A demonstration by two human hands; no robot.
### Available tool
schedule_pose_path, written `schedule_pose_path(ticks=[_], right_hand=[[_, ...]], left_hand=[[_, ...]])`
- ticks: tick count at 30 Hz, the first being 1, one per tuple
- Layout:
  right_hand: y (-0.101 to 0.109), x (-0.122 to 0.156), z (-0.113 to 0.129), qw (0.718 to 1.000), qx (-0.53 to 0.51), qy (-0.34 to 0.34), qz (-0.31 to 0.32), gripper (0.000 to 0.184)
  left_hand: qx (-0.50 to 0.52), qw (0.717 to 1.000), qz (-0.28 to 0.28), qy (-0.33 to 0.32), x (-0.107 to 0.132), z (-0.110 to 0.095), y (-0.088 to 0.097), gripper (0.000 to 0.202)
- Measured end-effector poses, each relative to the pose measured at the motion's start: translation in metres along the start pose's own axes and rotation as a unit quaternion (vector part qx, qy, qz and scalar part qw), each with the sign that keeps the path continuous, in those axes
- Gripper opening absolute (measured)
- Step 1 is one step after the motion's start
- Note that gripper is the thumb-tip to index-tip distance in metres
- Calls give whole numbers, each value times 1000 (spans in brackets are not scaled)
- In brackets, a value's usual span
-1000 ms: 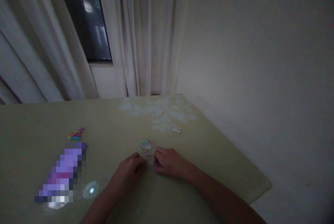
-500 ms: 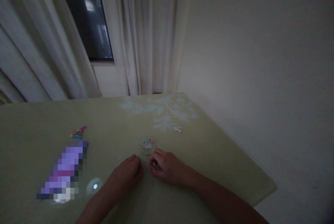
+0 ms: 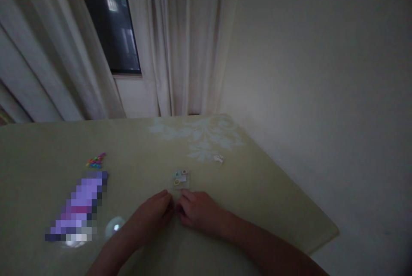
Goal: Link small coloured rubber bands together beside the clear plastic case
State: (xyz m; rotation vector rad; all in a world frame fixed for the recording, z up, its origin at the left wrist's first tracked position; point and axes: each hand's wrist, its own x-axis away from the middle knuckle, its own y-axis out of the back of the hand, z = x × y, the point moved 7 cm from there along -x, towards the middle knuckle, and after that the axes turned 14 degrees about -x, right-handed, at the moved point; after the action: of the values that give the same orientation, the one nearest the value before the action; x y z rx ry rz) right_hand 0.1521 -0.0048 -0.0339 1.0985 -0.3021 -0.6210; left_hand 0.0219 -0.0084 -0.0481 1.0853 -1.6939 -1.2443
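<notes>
A small clear case lies on the table, holding little round pieces in green, pink and yellow plus a white piece. Just on the near side of it, my left hand and my right hand face each other, fingertips almost meeting. Both are closed with fingers pinched. Whatever they hold, if anything, is too small or too dark to make out. A small white object rests farther back to the right; its kind is unclear.
At the left lies a long purple item, blurred out, with a small heap of colourful pieces behind it. A clear round object sits beside my left forearm. The table has a rounded right corner near the wall.
My right hand has moved left, closer to my left hand, and its finger loop has tightened. The case is now less covered by my right hand. The view has shifted slightly.
</notes>
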Motion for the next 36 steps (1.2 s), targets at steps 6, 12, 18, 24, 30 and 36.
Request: schedule_pose_path(ticks=[6, 12, 18, 24, 30, 36], right_hand=[[22, 7, -21, 994, -107, -23, -25, 14], [40, 11, -44, 974, -209, -59, -61, 8], [33, 8, -46, 976, -204, -59, -56, 9], [30, 8, -49, 977, -199, -55, -52, 12], [32, 8, -44, 980, -184, -52, -48, 11], [32, 8, -45, 976, -202, -53, -63, 10]], left_hand=[[76, 995, -54, 34, -11, -4, 7, 22], [140, 978, -156, 12, -14, -13, 12, 26], [44, 987, -157, 12, -15, -17, 5, 30], [1, 993, -116, -13, -18, -19, -1, 35], [-88, 995, -52, 21, -19, -21, 0, 32], [-181, 983, 10, 8, -18, -29, -4, 37]])
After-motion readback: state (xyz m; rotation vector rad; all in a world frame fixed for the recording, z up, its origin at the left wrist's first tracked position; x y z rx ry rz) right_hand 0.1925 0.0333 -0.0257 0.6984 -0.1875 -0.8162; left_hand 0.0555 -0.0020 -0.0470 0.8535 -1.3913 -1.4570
